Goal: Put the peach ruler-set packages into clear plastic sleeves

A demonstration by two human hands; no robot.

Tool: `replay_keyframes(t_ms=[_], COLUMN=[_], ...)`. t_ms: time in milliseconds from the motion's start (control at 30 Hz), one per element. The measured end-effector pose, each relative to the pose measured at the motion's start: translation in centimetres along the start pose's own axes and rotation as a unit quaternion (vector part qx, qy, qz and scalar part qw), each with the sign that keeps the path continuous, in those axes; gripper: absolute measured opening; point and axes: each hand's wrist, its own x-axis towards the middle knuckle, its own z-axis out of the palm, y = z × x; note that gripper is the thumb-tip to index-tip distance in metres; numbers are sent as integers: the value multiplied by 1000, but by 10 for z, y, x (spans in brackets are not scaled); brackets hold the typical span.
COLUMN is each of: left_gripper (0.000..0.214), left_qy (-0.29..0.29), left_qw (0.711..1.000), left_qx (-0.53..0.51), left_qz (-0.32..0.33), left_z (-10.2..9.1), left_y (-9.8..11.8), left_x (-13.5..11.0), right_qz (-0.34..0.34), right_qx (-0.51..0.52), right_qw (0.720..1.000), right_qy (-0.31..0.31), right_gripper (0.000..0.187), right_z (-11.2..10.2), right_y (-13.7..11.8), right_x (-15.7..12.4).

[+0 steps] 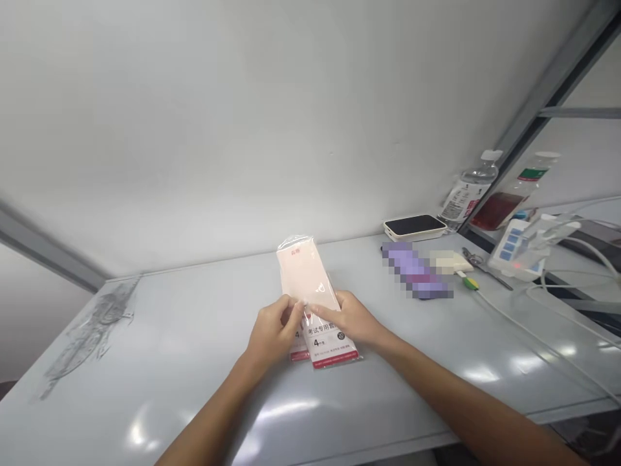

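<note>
Both of my hands meet over a clear plastic packet [306, 275] that holds a pale pink card with red print and lies on the white table [169, 343]. My left hand [272, 331] is curled, its thumb and fingers pinching the packet's plastic near the middle. My right hand [350, 316] grips the packet's right edge, with its thumb pressed on the front. The packet's lower end [334, 349], with a red strip and the figure 4, shows beneath my hands. A second similar packet seems to lie under it at the left.
At the back right of the table lie a phone [414, 226] face up, a blurred purple object [417, 270], a small cream block [449, 261] and a plastic water bottle [469, 189]. A power strip [509, 243] and white cables [557, 336] lie at the right. A white wall stands behind.
</note>
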Motion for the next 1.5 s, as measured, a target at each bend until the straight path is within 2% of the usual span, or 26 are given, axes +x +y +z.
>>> replay_keyframes(t_ms=[167,333,433,567,667,867,1033,1167,1267,1333,1400,1500], left_gripper=[27,27,26,28,28,29,30,31,39,43,44,47], left_qy=[-41,-39,-73,-110,-100,-96,-74,-46,11,60,94,100], left_qw=[990,968,963,962,961,945,945,963,988,989,978,963], left_qx=[-129,-240,-247,-242,-250,-299,-298,-244,-104,23,116,190], left_qz=[-25,-69,-84,-56,-56,-87,-113,-100,-111,-131,-148,-165], left_z=[-4,-8,-8,-4,-3,-4,-3,2,0,-6,-15,-26], left_y=[5,2,2,2,1,-4,-3,-2,-9,-17,-26,-33], left_x=[1,6,7,5,4,6,5,5,8,13,19,24], right_qz=[-11,-27,-43,-49,-43,-48,-50,-38,-20,-1,23,41], right_qx=[-11,40,51,39,31,1,-45,-76,-169,-289,-395,-434], right_qw=[1000,999,998,998,998,995,994,995,985,955,911,887], right_qy=[10,10,-7,-14,-23,-85,-85,-49,14,66,119,154], right_gripper=[31,28,28,29,30,28,29,33,38,41,44,43], right_z=[1,2,5,8,8,8,10,10,4,-6,-17,-31], right_y=[-2,-7,-9,-8,-7,-8,-4,-1,0,-1,-2,-6], right_x=[-2,-5,-7,-8,-8,-11,-11,-8,-3,0,2,4])
